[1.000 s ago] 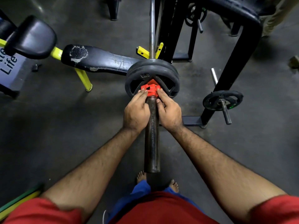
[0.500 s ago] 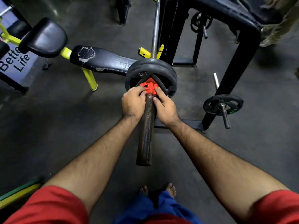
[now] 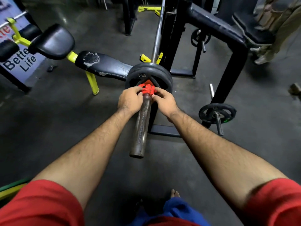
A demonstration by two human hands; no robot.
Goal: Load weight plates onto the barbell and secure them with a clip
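Head view: red clip (image 3: 147,89) seen on barbell sleeve (image 3: 142,123), pressed against stacked black weight plates (image 3: 150,71); clip's latch partly hidden by fingertips, plate count hard to make out. Left hand (image 3: 129,100) and right hand (image 3: 165,100) shown flanking sleeve, fingers curled and closed on clip from both sides. Barbell's far end cut off at top edge. Bench (image 3: 104,65) visible at left.
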